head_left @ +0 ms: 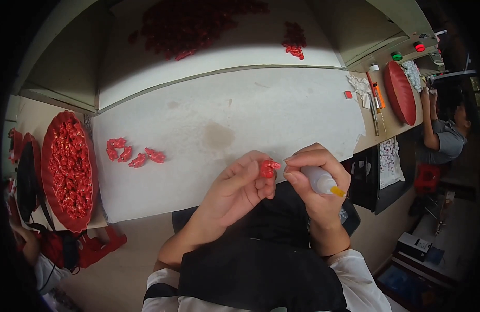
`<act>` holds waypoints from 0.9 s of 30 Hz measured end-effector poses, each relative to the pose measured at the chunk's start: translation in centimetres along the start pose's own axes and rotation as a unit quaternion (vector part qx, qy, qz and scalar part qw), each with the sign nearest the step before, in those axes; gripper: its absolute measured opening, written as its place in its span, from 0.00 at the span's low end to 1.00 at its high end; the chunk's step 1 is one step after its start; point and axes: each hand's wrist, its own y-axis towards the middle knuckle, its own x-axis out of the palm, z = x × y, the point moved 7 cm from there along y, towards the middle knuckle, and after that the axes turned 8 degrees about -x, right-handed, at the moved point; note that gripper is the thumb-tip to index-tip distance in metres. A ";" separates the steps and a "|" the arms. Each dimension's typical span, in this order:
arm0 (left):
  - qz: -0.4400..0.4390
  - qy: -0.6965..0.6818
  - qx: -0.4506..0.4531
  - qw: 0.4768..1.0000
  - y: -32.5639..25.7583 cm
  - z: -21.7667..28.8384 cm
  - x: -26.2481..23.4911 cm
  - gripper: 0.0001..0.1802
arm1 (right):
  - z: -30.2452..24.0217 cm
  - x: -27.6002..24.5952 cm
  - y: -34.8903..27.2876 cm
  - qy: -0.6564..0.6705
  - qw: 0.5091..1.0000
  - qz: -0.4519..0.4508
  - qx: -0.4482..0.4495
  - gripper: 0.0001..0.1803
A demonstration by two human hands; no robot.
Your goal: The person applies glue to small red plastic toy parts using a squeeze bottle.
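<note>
1. Fingers of the left hand (240,184) pinch a small glossy red plastic piece (268,168), frame centre.
2. Right hand (318,179) is clenched around a small white squeeze bottle with yellow tip (323,183), just right of it.

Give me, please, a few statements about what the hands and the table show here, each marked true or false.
1. The left hand holds a small red piece between its fingertips. True.
2. The right hand holds a pair of scissors. False: it grips a small white bottle with a yellow tip.
3. A few loose red pieces lie on the white table to the left of the hands. True.
4. The red tray at the left edge of the table holds nothing. False: it is heaped with red pieces.
5. The bottle's tip touches the red piece. False: the tip points away from it, to the right.
</note>
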 end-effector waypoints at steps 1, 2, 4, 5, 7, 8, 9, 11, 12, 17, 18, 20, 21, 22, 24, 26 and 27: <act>0.052 0.114 0.064 0.990 -0.2 0.8 0.1 0.11 | 0.1 0.0 0.0 0.018 1.000 0.003 0.009 0.10; 0.103 0.226 0.127 0.960 -0.6 1.7 0.4 0.10 | 0.1 -0.1 -0.1 0.035 0.999 0.005 0.017 0.10; 0.119 0.286 0.167 0.936 -1.0 2.2 0.9 0.09 | 0.1 -0.3 -0.2 0.029 0.999 0.003 0.022 0.10; 0.135 0.346 0.207 0.905 -1.3 2.6 1.2 0.10 | 0.1 -0.4 -0.2 0.024 0.999 0.001 0.025 0.10; 0.140 0.372 0.219 0.891 -1.4 2.7 1.3 0.10 | -0.2 -0.4 0.1 -0.003 1.000 -0.013 0.014 0.10; 0.144 0.401 0.231 0.875 -1.5 2.7 1.4 0.10 | -0.4 -0.3 0.2 -0.028 0.999 -0.027 0.003 0.09; 0.143 0.400 0.231 0.875 -1.5 2.6 1.4 0.10 | -0.4 -0.2 0.1 -0.029 0.999 -0.028 0.003 0.09; 0.143 0.436 0.272 0.846 -1.8 2.8 1.8 0.11 | -0.2 0.0 0.0 -0.041 0.999 -0.031 0.012 0.09; 0.143 0.435 0.271 0.846 -1.8 2.8 1.8 0.11 | -0.3 0.0 0.0 -0.042 0.999 -0.031 0.013 0.09; 0.171 0.497 0.289 0.800 -2.2 3.1 2.3 0.11 | -0.5 0.2 0.0 -0.065 0.997 -0.051 0.011 0.09; 0.171 0.497 0.289 0.800 -2.2 3.2 2.2 0.11 | -0.5 0.1 0.0 -0.065 0.996 -0.051 0.011 0.09; 0.158 0.536 0.304 0.772 -2.3 3.3 2.5 0.11 | -0.6 0.2 0.0 -0.066 0.996 -0.059 0.008 0.09; 0.158 0.535 0.304 0.772 -2.3 3.3 2.5 0.11 | -0.6 0.2 0.0 -0.066 0.996 -0.059 0.008 0.09; 0.159 0.549 0.315 0.758 -2.3 3.4 2.7 0.10 | -0.6 0.2 0.0 -0.064 0.996 -0.064 0.008 0.09; 0.159 0.563 0.325 0.743 -2.4 3.6 2.9 0.10 | -0.5 0.3 0.0 -0.063 0.996 -0.069 0.007 0.09; 0.160 0.594 0.339 0.712 -2.4 3.6 3.2 0.09 | -0.1 0.4 -0.1 -0.051 0.996 -0.071 0.019 0.08; 0.160 0.594 0.339 0.712 -2.4 3.6 3.3 0.09 | -0.1 0.4 -0.2 -0.051 0.996 -0.071 0.019 0.08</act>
